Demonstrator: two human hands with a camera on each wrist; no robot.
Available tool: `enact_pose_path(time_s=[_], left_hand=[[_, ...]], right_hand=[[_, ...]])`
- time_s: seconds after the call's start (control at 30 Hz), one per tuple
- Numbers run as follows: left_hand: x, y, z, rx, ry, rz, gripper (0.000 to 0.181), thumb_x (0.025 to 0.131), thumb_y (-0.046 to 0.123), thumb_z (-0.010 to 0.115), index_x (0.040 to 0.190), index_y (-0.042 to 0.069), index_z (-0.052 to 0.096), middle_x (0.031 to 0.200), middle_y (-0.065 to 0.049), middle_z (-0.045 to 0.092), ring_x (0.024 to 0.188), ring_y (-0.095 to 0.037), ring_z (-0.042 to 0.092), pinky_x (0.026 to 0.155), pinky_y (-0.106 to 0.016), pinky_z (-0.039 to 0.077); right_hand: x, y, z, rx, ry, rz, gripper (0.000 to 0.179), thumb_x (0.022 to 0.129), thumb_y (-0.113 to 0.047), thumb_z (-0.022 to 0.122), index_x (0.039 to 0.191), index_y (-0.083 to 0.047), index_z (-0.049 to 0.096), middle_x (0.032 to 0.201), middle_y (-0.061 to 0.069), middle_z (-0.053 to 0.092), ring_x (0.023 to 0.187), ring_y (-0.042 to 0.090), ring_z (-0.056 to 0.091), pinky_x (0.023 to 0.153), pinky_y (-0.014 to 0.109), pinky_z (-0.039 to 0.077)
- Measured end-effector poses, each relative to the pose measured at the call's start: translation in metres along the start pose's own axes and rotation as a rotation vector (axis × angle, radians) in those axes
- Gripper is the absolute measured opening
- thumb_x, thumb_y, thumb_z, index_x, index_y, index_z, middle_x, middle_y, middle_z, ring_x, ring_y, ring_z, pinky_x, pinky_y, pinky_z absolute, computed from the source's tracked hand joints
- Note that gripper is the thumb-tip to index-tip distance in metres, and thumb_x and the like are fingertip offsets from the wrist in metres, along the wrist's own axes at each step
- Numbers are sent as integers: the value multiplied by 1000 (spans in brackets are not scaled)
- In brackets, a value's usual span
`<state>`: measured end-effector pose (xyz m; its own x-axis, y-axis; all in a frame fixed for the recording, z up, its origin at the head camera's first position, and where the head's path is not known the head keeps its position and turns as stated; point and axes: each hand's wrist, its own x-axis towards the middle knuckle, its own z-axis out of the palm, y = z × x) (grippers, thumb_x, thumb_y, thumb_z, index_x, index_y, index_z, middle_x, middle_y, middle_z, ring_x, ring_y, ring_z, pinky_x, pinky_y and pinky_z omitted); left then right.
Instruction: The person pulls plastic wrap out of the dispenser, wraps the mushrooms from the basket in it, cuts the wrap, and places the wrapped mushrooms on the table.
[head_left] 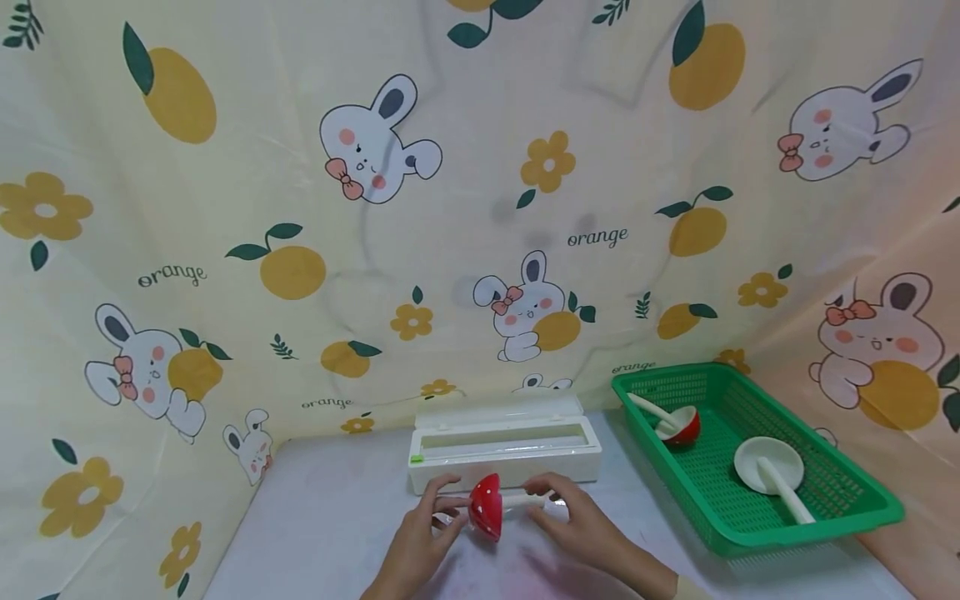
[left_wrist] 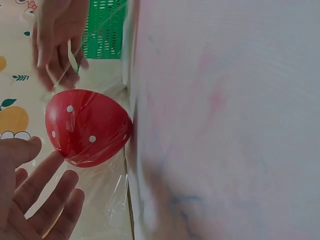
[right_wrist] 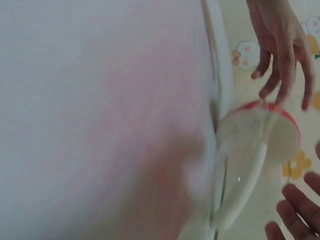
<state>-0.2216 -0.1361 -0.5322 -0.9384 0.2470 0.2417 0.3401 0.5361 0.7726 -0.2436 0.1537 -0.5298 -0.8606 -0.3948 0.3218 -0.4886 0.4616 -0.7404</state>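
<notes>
A ladle with a red, white-dotted bowl [head_left: 486,507] and a pale handle [right_wrist: 245,190] lies on the table, its bowl toward my left hand [head_left: 422,533]. Clear plastic film [left_wrist: 107,200] lies around it and shows glossy creases. In the left wrist view, a left fingertip is right at the underside of the red bowl [left_wrist: 87,130], the other fingers spread. My right hand [head_left: 573,521] is beside the handle with its fingers loosely bent. From the right wrist view, those fingers [right_wrist: 300,210] stand apart from the handle.
Behind the hands stands a white film dispenser box [head_left: 510,467] with its lid raised. To the right is a green basket [head_left: 697,500] holding a red-and-white ladle [head_left: 681,427] and another with its white bowl up [head_left: 768,467]. A printed curtain [head_left: 465,208] hangs behind the table.
</notes>
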Motion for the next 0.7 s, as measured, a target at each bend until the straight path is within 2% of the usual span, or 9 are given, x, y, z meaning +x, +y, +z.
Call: enact_pose_path(time_s=[0.13, 0.23, 0.3, 0.43, 0.53, 0.6, 0.7], left_hand=[[1, 0, 3, 49, 1, -5, 48, 100, 18, 78, 140, 15, 52, 125, 1, 77, 104, -13, 70, 85, -34, 60], [-1, 1, 5, 106, -2, 3, 44, 98, 17, 79, 137, 17, 58, 128, 1, 73, 108, -16, 69, 88, -37, 60], [-2, 1, 6, 147, -10, 18, 46, 97, 17, 80, 139, 19, 61, 131, 2, 70, 110, -17, 67, 90, -37, 60], [-3, -1, 7, 214, -24, 49, 53, 97, 17, 80, 145, 24, 60, 134, 5, 65, 112, -17, 65, 92, -36, 60], [-2, -4, 7, 250, -32, 39, 55, 97, 19, 81, 148, 26, 59, 135, 7, 62, 112, -16, 64, 93, -36, 59], [-1, -4, 7, 264, -41, 23, 56, 97, 20, 82, 148, 26, 59, 135, 6, 61, 113, -16, 63, 95, -38, 60], [1, -5, 9, 275, -45, 33, 57, 96, 19, 83, 148, 23, 60, 136, 4, 61, 114, -18, 64, 97, -42, 59]], right_hand=[[-18, 12, -19, -92, -38, -133, 32, 95, -25, 85, 121, -18, 67, 111, 1, 69, 99, 16, 62, 81, 34, 56], [-32, 20, -34, -170, -107, -145, 41, 89, -33, 90, 119, -19, 66, 104, -2, 64, 93, 14, 56, 74, 29, 51], [-41, 23, -44, -222, -171, -90, 50, 84, -43, 93, 120, -22, 64, 102, -5, 59, 92, 12, 53, 72, 27, 47], [-53, 28, -57, -270, -299, 116, 59, 79, -53, 94, 120, -28, 60, 99, -5, 52, 88, 9, 49, 67, 26, 42], [-57, 32, -60, -240, -346, 270, 55, 79, -49, 94, 118, -30, 60, 97, -2, 54, 85, 13, 51, 67, 30, 43], [-58, 35, -60, -199, -361, 333, 48, 82, -44, 93, 116, -30, 62, 96, -1, 56, 84, 16, 53, 67, 31, 45], [-60, 40, -57, -121, -384, 393, 36, 89, -40, 88, 114, -30, 65, 93, 0, 61, 82, 20, 58, 69, 31, 51]])
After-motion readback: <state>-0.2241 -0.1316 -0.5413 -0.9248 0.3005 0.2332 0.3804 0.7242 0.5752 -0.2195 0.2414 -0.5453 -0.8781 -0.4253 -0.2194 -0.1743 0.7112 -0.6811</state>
